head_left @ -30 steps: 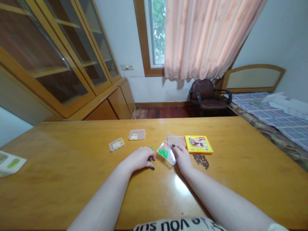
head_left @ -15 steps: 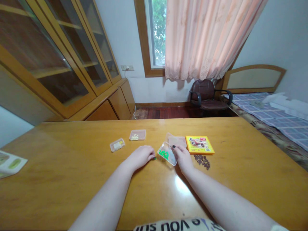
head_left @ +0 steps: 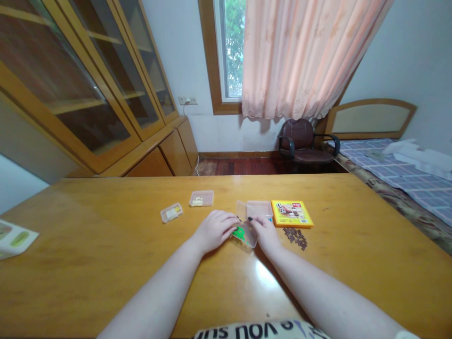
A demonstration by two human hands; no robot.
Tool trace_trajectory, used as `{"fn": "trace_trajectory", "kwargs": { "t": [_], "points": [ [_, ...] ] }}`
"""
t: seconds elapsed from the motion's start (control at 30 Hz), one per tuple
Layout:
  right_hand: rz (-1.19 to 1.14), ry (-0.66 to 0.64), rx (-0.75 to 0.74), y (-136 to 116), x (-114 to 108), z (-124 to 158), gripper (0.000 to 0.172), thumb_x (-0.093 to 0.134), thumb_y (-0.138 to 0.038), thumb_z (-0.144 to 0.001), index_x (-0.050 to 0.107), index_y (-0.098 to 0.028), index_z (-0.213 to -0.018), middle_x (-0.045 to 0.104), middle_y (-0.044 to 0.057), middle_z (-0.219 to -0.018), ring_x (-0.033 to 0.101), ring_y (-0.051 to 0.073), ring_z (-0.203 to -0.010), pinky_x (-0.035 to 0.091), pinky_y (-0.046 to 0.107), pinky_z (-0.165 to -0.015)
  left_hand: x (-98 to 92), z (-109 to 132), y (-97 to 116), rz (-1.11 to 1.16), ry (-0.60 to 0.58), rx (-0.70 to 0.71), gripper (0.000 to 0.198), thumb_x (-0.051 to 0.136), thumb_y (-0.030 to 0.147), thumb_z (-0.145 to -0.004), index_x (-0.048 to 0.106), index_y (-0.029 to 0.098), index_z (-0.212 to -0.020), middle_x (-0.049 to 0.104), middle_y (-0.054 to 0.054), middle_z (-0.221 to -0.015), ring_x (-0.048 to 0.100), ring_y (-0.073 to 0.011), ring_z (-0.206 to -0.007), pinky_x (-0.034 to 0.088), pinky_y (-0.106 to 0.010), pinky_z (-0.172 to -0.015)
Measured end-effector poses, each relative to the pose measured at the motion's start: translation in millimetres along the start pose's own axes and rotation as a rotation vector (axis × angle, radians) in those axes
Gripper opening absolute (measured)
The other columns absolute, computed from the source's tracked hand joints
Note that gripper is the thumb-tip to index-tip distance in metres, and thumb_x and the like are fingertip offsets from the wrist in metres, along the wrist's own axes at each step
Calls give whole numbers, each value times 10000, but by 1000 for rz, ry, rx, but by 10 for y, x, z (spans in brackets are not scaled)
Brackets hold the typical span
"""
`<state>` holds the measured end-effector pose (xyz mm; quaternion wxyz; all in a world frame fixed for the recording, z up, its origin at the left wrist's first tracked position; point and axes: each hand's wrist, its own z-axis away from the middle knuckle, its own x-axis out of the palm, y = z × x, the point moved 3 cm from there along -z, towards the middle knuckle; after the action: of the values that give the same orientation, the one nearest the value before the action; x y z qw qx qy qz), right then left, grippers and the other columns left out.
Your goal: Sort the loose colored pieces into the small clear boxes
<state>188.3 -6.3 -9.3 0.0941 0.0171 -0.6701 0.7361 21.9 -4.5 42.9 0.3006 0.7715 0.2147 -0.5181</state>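
Just left of the yellow packet [head_left: 291, 213], the clear box [head_left: 247, 237] of green beads [head_left: 239, 232] rests between both hands — left hand [head_left: 215, 229] and right hand [head_left: 265, 231] each pinch one edge. Green beads seem boxed; brown pieces [head_left: 295, 236] near the packet lie loose

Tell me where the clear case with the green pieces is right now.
Head view: the clear case is at centre, between the left hand and right hand, both touching it, the yellow box to its right.
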Motion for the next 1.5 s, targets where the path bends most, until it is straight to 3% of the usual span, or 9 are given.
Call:
{"fn": "trace_trajectory", "kwargs": {
  "t": [0.13, 0.27, 0.37, 0.53, 0.73, 1.1, 1.33, 1.5],
  "points": [
    [-8, 29, 35, -11, 3, 8, 158, 603, -354, -618, 597, -197, -602, 529, -28, -521, 430, 129, -489, 315, 256, -500, 4, 8, -183, -79, 20, -196, 234, 395, 298, -887, 588, 206, -981, 616, -53, -986, 529, -176, -934, 377, -324, -858],
    [18, 31, 28, 8, 2, 7, 173, 600, -367, -618, 608, -195, -627, 546, -18, -538, 445, 136, -503, 319, 259, -505, 89, 50, -354, -166, -87, -384, 233, 475, 358, -841, 579, 197, -972, 583, -77, -979, 526, -212, -940, 398, -333, -816],
    [36, 20, 12, 25, -1, -3, 177, 594, -367, -621, 611, -193, -646, 555, -16, -558, 462, 142, -526, 325, 262, -520, 171, 62, -391, -163, -189, -414, 262, 529, 380, -806, 563, 202, -996, 571, -75, -981, 527, -225, -943, 402, -331, -802],
    [60, 2, 23, 66, -12, -28, 186, 578, -366, -642, 599, -181, -658, 544, -18, -551, 468, 143, -536, 332, 260, -530, 227, 59, -425, -119, -260, -455, 164, 489, 246, -833, 555, 201, -976, 565, -60, -989, 529, -181, -950, 391, -278, -816],
    [71, -1, 22, 59, -12, -20, 171, 565, -342, -639, 601, -179, -677, 578, -6, -601, 481, 142, -548, 332, 249, -512, 250, 49, -454, -161, -260, -450, 97, 469, 231, -838, 553, 187, -860, 579, -51, -892, 543, -178, -836, 398, -274, -722],
    [48, -13, 7, 68, 7, -17, 197, 570, -359, -648, 613, -173, -697, 598, 0, -625, 485, 137, -541, 340, 246, -511, 325, 52, -505, -174, -248, -469, 118, 443, 231, -860, 543, 172, -842, 589, -55, -867, 551, -181, -818, 380, -278, -701],
    [73, -29, 0, 65, 7, -14, 208, 558, -371, -668, 621, -177, -709, 589, 1, -615, 490, 146, -553, 337, 249, -507, 273, 23, -530, -145, -109, -477, 72, 469, 202, -839, 530, 184, -806, 587, -37, -826, 539, -172, -780, 375, -272, -671],
    [127, -26, -3, 123, -21, -33, 220, 553, -382, -683, 611, -171, -711, 580, 2, -618, 486, 148, -565, 340, 250, -519, 68, 50, -557, -157, 286, -573, 83, 452, 200, -840, 528, 180, -816, 578, -52, -814, 532, -191, -793, 401, -305, -708]
  ]
}}
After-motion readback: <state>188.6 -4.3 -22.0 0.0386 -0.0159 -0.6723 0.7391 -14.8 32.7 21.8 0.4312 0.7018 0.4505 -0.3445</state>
